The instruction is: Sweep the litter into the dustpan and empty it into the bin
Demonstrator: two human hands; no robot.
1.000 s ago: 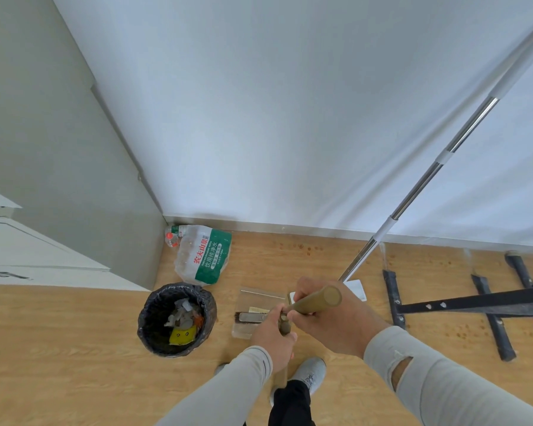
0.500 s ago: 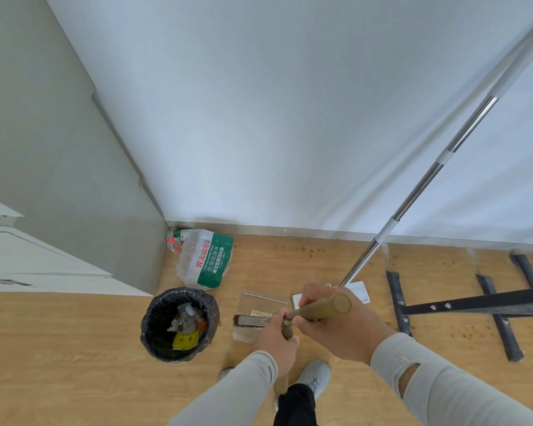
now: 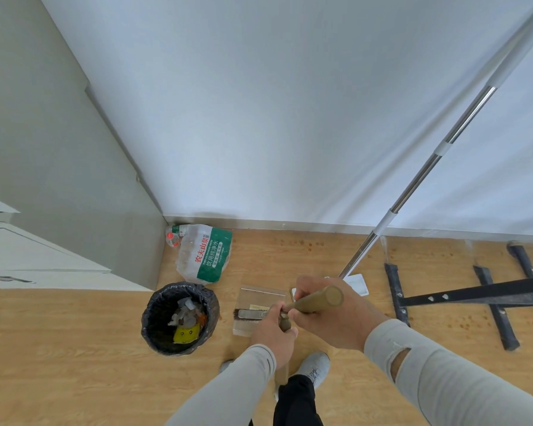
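A clear dustpan (image 3: 257, 295) rests on the wooden floor just right of the bin (image 3: 154, 309), a small round bin with a black liner and several scraps inside. The brush head (image 3: 248, 313) lies across the dustpan. My right hand (image 3: 336, 318) grips the broom's tan handle (image 3: 319, 299) near its top end. My left hand (image 3: 273, 332) is closed on a second, thinner tan handle that runs down toward my feet; it looks like the dustpan's handle.
A shrink-wrapped pack of water bottles (image 3: 205, 255) lies in the corner behind the bin. A mop with a metal pole (image 3: 419, 176) leans on the white wall. Black metal bars (image 3: 474, 295) lie on the floor at right. A grey cabinet (image 3: 59, 179) stands at left.
The view has shifted slightly. My hands, the broom and the dustpan stay in almost the same place beside the bin.
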